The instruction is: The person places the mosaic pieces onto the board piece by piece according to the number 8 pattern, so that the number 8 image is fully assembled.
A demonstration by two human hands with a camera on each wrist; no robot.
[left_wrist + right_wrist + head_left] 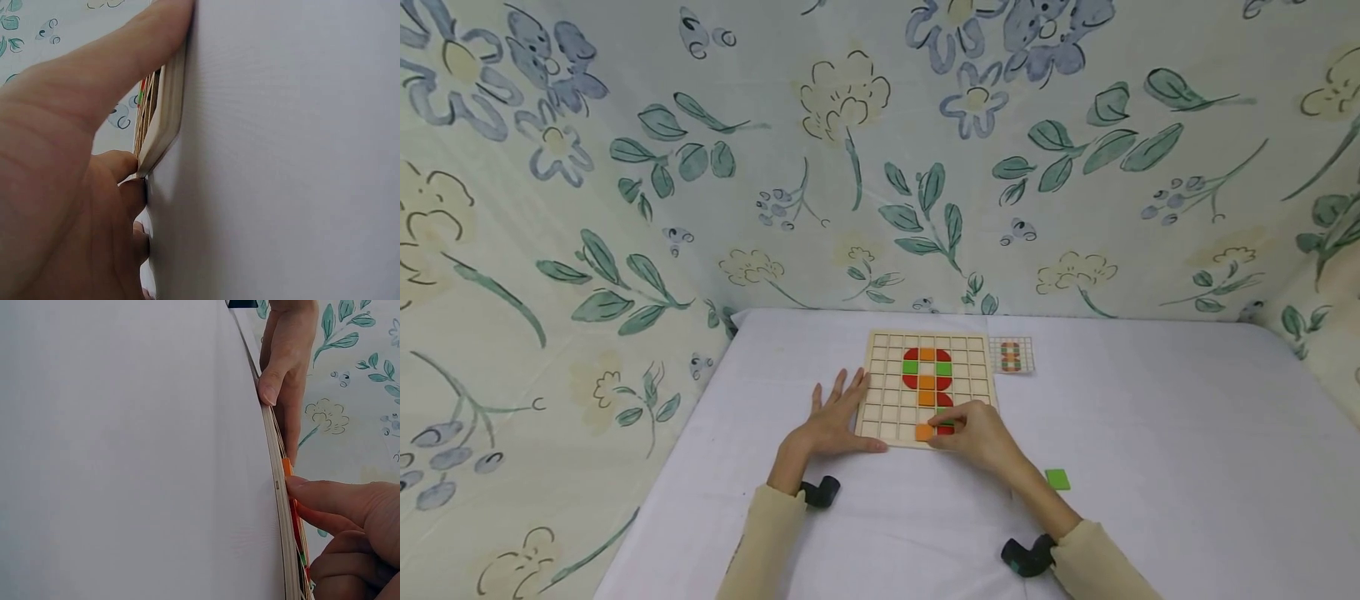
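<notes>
A wooden grid board (887,400) lies on the table, bearing red, green and orange tiles in a figure of several cells. My left hand (833,423) is spread at its near left corner, fingers along the left side and thumb at the front edge. With thumb and forefinger my right hand (977,435) pinches an orange square tile (923,432) at the front row, left of a red tile (945,431). In the right wrist view the orange tile (287,467) stands slightly tilted above the board's rim. My right fingers partly cover the green tile behind.
A small pattern card (1012,355) with a coloured figure lies against the board's right side. One loose green tile (1057,479) is on the white tablecloth (1150,433) by my right forearm. Floral cloth (850,167) hangs behind the table.
</notes>
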